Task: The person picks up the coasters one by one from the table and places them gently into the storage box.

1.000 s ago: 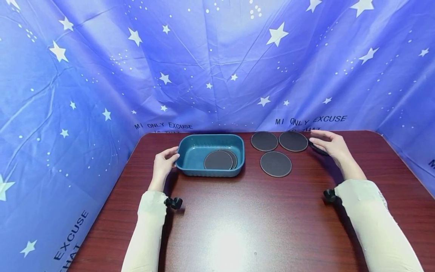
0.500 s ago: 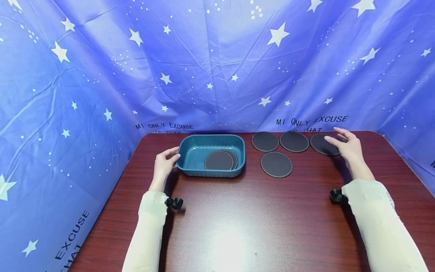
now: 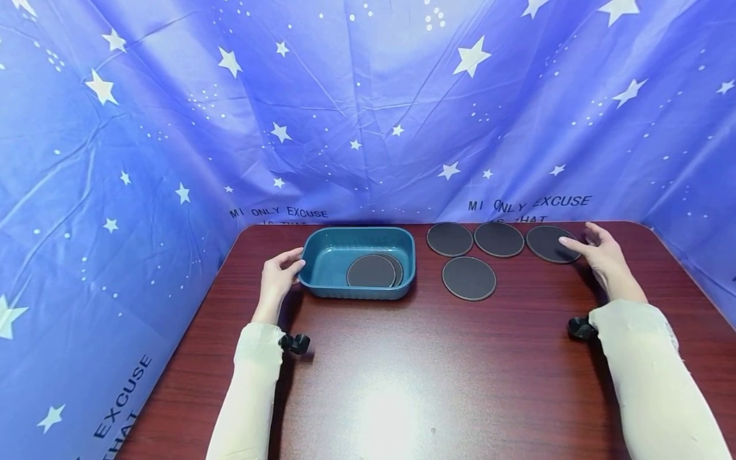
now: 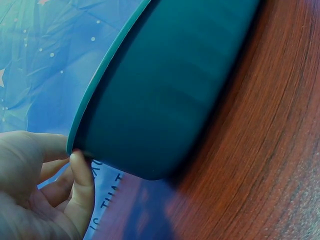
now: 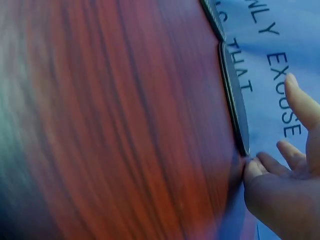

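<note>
On the left, my left hand [image 3: 278,276] pinches the rim of a teal plastic basin [image 3: 322,294] between thumb and fingers, plainly seen in the left wrist view [image 4: 82,185]. The basin sits upright on the table, and two round black coasters [image 3: 370,272] overlap inside it at its right end. My right hand [image 3: 608,259] is beside the rightmost black coaster [image 3: 546,244] on the table. In the right wrist view its thumb stands raised apart from the loosely bent fingers [image 5: 255,170], which are right at the end of that coaster [image 5: 235,100].
Three more black coasters lie between basin and right hand: one beside the basin [image 3: 450,239], one in the middle of the back row [image 3: 498,239], one in front [image 3: 468,278]. The dark red wooden table [image 3: 489,370] backs onto a blue star-printed cloth [image 3: 368,115].
My right hand has moved right, off the rightmost coaster, to its right edge, so that more of this coaster shows. The left hand and the basin have stayed put.
</note>
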{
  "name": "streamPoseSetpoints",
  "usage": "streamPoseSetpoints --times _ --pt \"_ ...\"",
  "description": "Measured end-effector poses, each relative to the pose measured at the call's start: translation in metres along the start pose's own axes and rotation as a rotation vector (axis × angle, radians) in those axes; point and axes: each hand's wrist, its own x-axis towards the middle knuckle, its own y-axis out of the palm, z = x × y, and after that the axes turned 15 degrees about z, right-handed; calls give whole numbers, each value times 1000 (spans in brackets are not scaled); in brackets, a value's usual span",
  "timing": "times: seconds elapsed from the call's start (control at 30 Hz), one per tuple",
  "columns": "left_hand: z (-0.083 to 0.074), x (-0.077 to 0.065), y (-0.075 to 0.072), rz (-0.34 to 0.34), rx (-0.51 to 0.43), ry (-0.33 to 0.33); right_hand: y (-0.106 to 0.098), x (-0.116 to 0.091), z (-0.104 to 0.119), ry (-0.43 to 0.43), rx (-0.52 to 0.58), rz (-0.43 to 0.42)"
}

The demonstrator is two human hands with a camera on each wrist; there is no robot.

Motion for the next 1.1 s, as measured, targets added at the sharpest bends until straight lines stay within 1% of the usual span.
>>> streamPoseSetpoints --times 0.1,0.2,0.23,0.37,0.43,0.47,0.6,0.67,0.87,0.93,1.1 --pt "0 1 0 3 3 -1 -5 1 -3 7 -81 62" --pt "-1 1 -1 4 2 3 -7 2 -2 1 -161 106" --pt "-1 1 -1 5 2 6 -7 2 -1 -4 -203 118" --pt "-2 0 -2 4 4 4 -7 2 4 1 -355 161" --pt "-2 0 -2 7 6 0 -7 2 5 12 -435 167" --pt "-2 -1 -2 8 7 -2 -7 2 6 20 -455 168" --pt "-2 -1 0 11 7 -6 -7 3 4 27 -485 161" --pt "-2 -1 1 11 5 -5 -7 4 2 21 -476 164" --pt "-2 -1 0 10 -6 2 -7 7 0 -68 -460 164" --pt "-2 -1 0 11 -8 4 -6 7 -1 -84 -461 156" --pt "-1 -1 1 15 -17 10 -5 5 0 -62 -500 131"
